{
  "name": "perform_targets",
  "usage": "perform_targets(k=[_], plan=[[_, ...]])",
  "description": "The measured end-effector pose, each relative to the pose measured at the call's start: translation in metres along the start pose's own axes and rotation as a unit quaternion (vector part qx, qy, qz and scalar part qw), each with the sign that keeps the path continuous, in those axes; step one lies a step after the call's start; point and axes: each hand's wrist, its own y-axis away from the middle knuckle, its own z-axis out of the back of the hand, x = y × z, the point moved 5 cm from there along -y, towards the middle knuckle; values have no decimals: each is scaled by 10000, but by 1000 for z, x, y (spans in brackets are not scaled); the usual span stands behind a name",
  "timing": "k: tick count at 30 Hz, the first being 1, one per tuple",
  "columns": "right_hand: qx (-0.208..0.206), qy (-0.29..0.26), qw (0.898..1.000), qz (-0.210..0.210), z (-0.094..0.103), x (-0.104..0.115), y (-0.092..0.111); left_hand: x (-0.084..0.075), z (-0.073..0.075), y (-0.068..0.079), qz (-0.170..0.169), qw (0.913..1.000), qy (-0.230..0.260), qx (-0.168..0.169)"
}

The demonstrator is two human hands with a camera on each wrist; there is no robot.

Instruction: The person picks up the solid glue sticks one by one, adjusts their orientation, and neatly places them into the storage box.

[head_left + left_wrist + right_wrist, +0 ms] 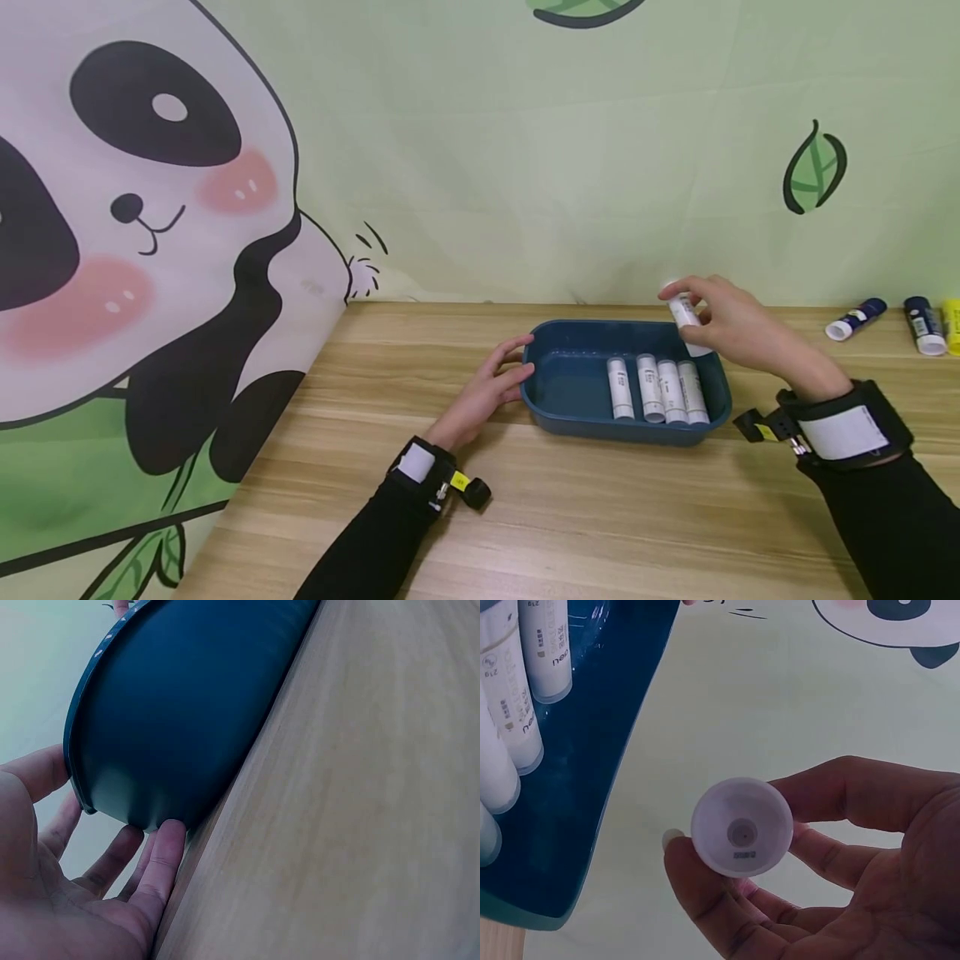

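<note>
White cylindrical plastic tube with fine dark print (pixel 683 313) hangs tilted over the far right corner of a dark blue rounded rectangular tray (pixel 570 385), pinched between the thumb and fingers of the person's right hand (pixel 738 327); the right wrist view shows its round, recessed end. Inside the tray, towards its right, one matching white tube (pixel 620 389) sits slightly apart from three more white tubes (pixel 672 392) set close side by side. At the tray's left end the left hand (pixel 486 390) touches the rim and outer wall, its fingers extended and slightly spread. Beyond the right hand, on the pale wood-grain tabletop (pixel 600 517), lie a slim dark blue tube with a white end (pixel 856 319), a thicker dark blue one with a white end (pixel 925 326) and, cut by the picture's edge, a yellow object (pixel 953 325).
</note>
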Motion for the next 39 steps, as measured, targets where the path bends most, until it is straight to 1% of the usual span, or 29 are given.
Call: perform_targets(k=[13, 22, 39], plan=[[39, 31, 9999, 99, -6, 5, -2, -2, 0, -1, -51, 10000, 3, 64], [95, -67, 9996, 241, -18, 11, -3, -2, 0, 0, -19, 10000, 22, 74], [262, -103, 9993, 251, -30, 15, -2, -1, 0, 0, -38, 10000, 44, 56]])
